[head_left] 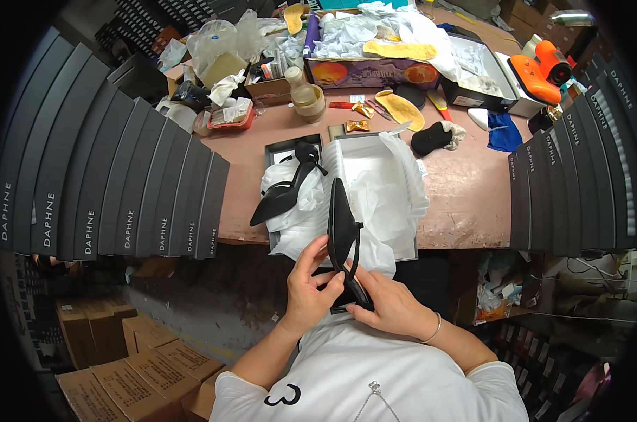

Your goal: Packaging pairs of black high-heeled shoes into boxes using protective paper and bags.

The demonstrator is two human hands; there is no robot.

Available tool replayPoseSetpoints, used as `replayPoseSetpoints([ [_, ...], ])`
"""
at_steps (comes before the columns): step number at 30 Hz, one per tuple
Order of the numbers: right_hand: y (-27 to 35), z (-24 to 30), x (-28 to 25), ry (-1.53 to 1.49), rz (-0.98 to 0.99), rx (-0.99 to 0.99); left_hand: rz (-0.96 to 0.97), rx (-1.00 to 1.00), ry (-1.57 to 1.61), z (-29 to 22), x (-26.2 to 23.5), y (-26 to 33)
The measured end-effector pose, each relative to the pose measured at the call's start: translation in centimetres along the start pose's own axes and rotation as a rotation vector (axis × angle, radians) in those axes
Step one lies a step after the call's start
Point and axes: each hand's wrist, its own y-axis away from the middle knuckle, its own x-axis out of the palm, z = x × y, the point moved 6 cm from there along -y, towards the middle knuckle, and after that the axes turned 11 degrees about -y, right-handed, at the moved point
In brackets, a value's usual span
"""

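Between both hands I hold a black pointed-toe slingback shoe [342, 228], its toe turned away from me, just off the table's near edge. My left hand [314, 285] grips its side near the strap, thumb and fingers pressed on it. From the other side, my right hand [385, 299] is closed round the heel end. A matching black shoe [280, 199] lies on white tissue in the open shoebox [269, 152] ahead to the left. Beside it, white tissue paper [375, 176] fills the other half of the box and hangs over the near edge.
Stacks of dark grey shoeboxes [114, 176] flank me, with more shoeboxes [564, 183] on the right. Behind the open box lie yellow insoles [401, 110], a black pad with cloth [431, 138], a glue bottle [304, 98] and a purple carton [375, 74] of tissue. Brown cartons [143, 380] stand lower left.
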Motion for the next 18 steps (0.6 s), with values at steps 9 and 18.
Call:
replayPoseSetpoints([
  [9, 0.0, -0.1, 0.1, 0.145, -0.059, -0.04, -0.113, 0.094, -0.22, 0.4, -0.4, -0.2],
  [18, -0.2, 0.3, 0.0, 0.115, -0.022, -0.012, -0.098, 0.07, -0.16, 2.1, -1.3, -0.5],
])
